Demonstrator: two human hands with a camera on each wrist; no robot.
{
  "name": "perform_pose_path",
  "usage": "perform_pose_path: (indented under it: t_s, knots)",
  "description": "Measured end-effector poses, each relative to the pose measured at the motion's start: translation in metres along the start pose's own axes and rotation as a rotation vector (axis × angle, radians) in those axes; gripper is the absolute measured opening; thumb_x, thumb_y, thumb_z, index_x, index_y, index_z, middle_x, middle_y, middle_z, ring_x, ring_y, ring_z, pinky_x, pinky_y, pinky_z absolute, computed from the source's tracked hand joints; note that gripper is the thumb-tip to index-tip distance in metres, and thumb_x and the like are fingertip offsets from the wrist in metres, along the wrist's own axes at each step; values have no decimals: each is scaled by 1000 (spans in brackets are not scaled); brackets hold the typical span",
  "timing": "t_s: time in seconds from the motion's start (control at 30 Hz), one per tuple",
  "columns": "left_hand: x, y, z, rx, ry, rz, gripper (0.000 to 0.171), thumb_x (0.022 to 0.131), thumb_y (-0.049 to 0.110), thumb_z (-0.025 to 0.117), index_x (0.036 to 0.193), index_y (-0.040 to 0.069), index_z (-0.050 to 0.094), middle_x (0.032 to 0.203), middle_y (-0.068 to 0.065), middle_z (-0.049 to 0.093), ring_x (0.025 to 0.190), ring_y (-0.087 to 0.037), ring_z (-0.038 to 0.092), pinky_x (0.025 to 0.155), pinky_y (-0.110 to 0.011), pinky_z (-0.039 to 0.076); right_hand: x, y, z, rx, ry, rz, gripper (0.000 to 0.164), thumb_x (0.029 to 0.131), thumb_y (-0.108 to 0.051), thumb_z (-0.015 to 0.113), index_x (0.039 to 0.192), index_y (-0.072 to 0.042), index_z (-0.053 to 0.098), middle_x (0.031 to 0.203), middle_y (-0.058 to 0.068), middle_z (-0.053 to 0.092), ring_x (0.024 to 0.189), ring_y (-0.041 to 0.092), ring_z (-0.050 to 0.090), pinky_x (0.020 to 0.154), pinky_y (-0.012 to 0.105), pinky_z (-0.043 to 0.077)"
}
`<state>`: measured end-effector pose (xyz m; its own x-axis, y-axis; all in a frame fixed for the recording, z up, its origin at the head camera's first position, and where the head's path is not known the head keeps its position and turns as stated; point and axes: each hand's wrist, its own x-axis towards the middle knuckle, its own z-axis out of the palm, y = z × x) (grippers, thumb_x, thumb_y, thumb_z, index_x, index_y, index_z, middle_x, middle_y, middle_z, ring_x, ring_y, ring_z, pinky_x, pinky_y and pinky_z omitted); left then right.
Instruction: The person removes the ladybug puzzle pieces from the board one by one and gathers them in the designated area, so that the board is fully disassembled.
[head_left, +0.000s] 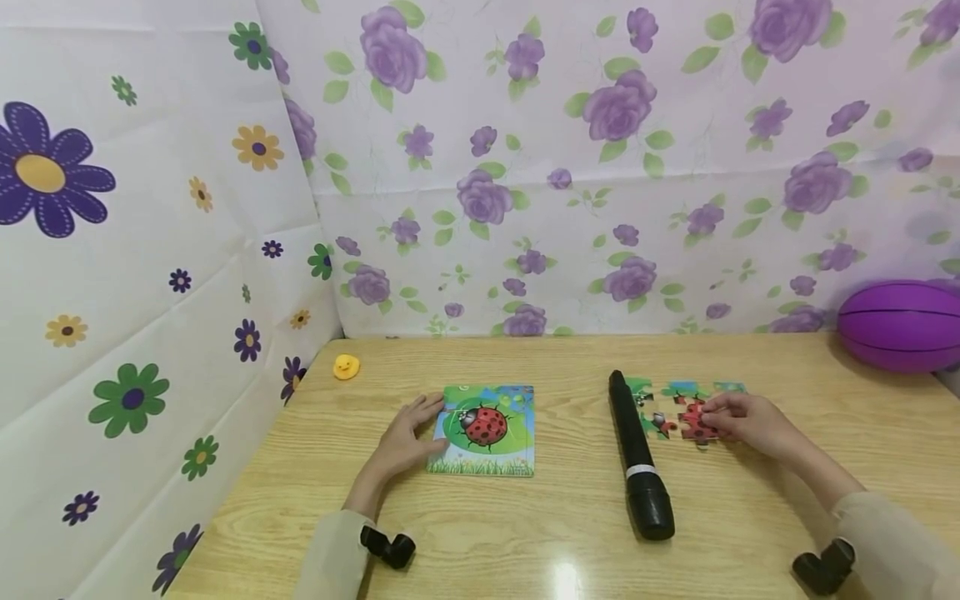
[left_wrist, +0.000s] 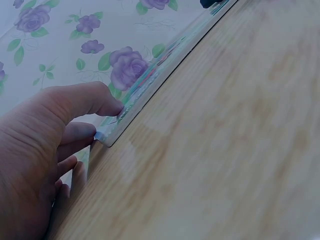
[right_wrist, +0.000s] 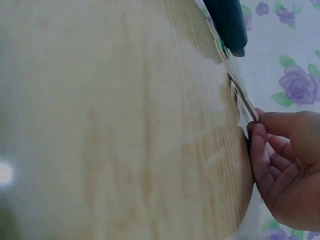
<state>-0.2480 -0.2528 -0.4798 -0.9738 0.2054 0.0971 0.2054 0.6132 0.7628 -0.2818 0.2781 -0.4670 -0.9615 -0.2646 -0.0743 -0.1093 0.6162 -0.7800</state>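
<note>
There it was: my right hand (head_left: 753, 421) had a red ladybug piece (head_left: 697, 421) pinched between thumb and fingertips, out at three o'clock from the ladybug board (head_left: 480, 425)! From the right wrist that piece looked tipped up, slanting over its neighbours. The loose pieces (head_left: 660, 425) lay close by at nine o'clock from that hand, so a dragged edge could, I judged, have hooked one and skewed it. A weak pinch, and down it might have dropped, crooked.

Over at the board's nine o'clock side, my left hand (head_left: 405, 437) rested with fingers loosely extended, thumb at the edge; too firm a nudge there would probably have slid the board across the surface (head_left: 555, 508).

But the big hazard? The black microphone (head_left: 636, 442), lying between the two, slim end right by the pieces; touching or not, I couldn't tell. Round-bodied as it was, one bump might have rolled it into them. The yellow duck (head_left: 346, 367), at ten o'clock from the board, posed no threat.
</note>
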Motion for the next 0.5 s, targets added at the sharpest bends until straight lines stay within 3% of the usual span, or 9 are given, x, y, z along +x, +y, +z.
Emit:
perform_pose_path:
  t_s: [0.13,0.3,0.5]
  knots:
    - [0,-1,0,5,-3,-1,71,83,19,73,147,5,43,157,-7,37,152,-34,16,126,-53,2,2,0,2,-95,28,-46,33,97,-22,60,114,6,63,95,12,71,70,1,57,59,23,51]
    - [-1,-2,0,20,-6,-10,71,84,19,72,147,7,43,158,-5,37,153,-32,16,126,-50,2,2,-2,4,-217,64,-66,24,95,-25,62,103,-3,68,92,7,67,70,4,49,60,23,43]
    - [0,-1,0,10,-3,5,71,84,20,73,147,6,43,158,-7,37,152,-34,16,126,-52,1,2,-4,3,-208,53,-44,25,96,-25,61,103,-1,66,86,4,64,66,6,47,58,23,41]
